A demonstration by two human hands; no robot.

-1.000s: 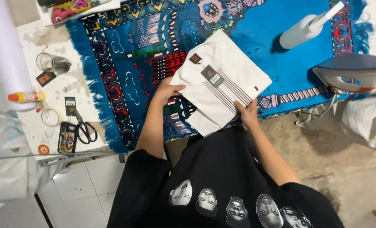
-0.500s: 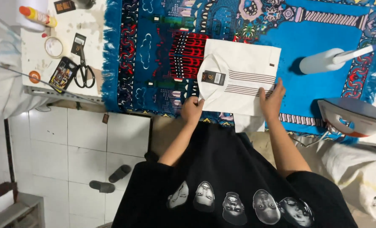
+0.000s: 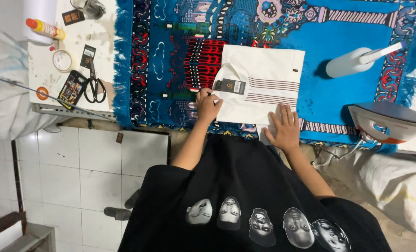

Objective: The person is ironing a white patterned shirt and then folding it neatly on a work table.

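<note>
— Two things stand near our folded white shirt (image 3: 264, 86): a white spray bottle (image 3: 352, 63) on the blue patterned rug (image 3: 357, 32) to its right, and a clothes iron (image 3: 387, 122) further right and nearer to us. What else do we see?

— Well to the left of the shirt, past the rug's fringe, the white tabletop (image 3: 46, 74) carries black scissors (image 3: 95, 84), a roll of tape (image 3: 62, 59), a dark phone (image 3: 72, 87) and an orange-capped bottle (image 3: 44, 28). Nothing lies between our hands and the shirt.

— What differs from half a second ago?

— The shirt sits squarer to us now, its collar end to the left, and our right hand has come off the shirt's right edge down to its near edge.

— And our hands?

— They are apart. Our left hand (image 3: 208, 105) is curled closed at the shirt's near-left corner, by the dark tag (image 3: 230, 86), pinching the cloth. Our right hand (image 3: 283, 127) lies open and flat, fingers spread, pressing the near edge of the shirt against the rug.
</note>
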